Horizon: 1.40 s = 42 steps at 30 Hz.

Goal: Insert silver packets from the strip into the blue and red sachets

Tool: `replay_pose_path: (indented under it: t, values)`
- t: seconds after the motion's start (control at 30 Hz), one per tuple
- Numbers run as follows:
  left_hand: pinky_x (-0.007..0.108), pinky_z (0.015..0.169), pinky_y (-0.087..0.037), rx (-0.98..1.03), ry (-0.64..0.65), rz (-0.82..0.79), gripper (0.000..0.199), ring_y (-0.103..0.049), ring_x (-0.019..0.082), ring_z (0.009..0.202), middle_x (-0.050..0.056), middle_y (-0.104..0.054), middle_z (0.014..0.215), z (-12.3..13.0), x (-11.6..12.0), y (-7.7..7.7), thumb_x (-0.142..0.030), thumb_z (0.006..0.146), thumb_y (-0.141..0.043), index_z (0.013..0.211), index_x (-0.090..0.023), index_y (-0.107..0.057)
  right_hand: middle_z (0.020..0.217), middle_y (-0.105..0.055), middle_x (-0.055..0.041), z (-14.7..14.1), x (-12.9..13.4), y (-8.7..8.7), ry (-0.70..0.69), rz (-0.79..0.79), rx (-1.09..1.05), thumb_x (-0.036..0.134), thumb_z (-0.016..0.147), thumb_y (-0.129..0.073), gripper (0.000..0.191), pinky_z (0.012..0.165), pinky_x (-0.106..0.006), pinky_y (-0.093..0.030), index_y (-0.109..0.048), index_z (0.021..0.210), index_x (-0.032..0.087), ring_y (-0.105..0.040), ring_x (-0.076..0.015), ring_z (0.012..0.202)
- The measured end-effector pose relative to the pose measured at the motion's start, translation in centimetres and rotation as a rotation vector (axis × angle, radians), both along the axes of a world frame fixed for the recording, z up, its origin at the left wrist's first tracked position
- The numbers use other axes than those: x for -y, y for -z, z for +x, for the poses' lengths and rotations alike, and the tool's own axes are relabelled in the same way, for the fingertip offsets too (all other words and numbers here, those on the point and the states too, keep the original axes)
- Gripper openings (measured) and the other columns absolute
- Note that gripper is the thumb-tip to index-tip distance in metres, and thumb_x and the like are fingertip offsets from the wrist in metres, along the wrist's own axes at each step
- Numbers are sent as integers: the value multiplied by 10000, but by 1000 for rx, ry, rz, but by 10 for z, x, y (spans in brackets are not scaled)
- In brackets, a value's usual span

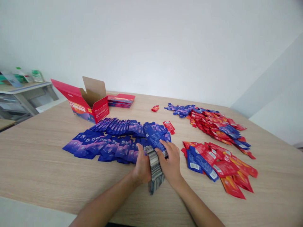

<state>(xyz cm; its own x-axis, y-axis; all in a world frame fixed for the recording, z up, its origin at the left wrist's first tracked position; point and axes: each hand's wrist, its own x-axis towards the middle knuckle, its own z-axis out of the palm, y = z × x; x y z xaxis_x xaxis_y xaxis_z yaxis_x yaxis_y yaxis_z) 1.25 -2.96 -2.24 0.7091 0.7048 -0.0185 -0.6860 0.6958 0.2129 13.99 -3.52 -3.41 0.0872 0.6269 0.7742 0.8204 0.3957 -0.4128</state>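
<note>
My left hand presses on the left side of a thick stack of sachets, thumb up, its fingers mostly hidden. The stack's grey and dark edges face me, and its lower end tilts toward the table's front. My right hand closes on the stack's right side, its fingers over a blue sachet showing its printed back. Just beyond and to the left, overlapping rows of blue-purple sachets fan out across the table.
An open red carton stands at the back left, beside flat red cartons. A mixed pile of red and blue sachets lies at the back right, with another red and blue group nearer. Single red sachets lie between on the wooden table.
</note>
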Motion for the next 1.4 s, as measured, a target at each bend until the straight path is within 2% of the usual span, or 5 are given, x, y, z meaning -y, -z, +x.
replay_pose_path:
  t: [0.4, 0.6, 0.8, 1.1, 1.4]
  values:
    - [538, 1107, -377, -25, -98, -53, 980, -603, 383, 1236, 199, -673, 1295, -18, -18, -8, -874, 816, -308, 1349, -112, -616, 1030, -679, -98, 2, 0, -5, 40, 92, 250, 422, 962, -629, 272, 956, -480, -446, -702, 1104, 201, -630, -257, 1006]
    - [550, 1061, -420, -66, -186, -76, 1065, -606, 402, 1222, 232, -671, 1279, -27, -25, -15, -908, 792, -227, 1328, -75, -620, 1433, -518, -170, 3, 2, -9, -32, 110, 257, 403, 929, -669, 237, 1164, -609, -287, -654, 980, 172, -485, -335, 1351]
    - [500, 1085, -405, -43, -66, -32, 1061, -589, 364, 1261, 198, -667, 1303, -20, -18, -14, -892, 809, -148, 1376, -112, -589, 1633, -249, -153, 8, 2, -10, -228, -50, 503, 200, 1005, -402, 450, 1212, -616, -194, -447, 1451, 163, -216, -306, 1527]
    - [506, 1153, -321, -13, 22, 40, 1038, -520, 345, 1347, 164, -589, 1427, -10, -10, -1, -866, 829, -94, 1499, -161, -456, 1605, -306, -186, 18, -4, -7, -272, -59, 600, 422, 1068, -241, 582, 1199, -634, -246, -322, 1549, 105, -207, -314, 1529]
    - [552, 1138, -328, -70, -210, -75, 1108, -534, 406, 1315, 248, -633, 1336, -34, -33, -11, -899, 804, -181, 1397, -41, -554, 1547, -405, -204, 17, -2, -9, -462, -44, 608, 578, 1040, -273, 653, 1172, -636, -316, -445, 1482, 129, -297, -322, 1497]
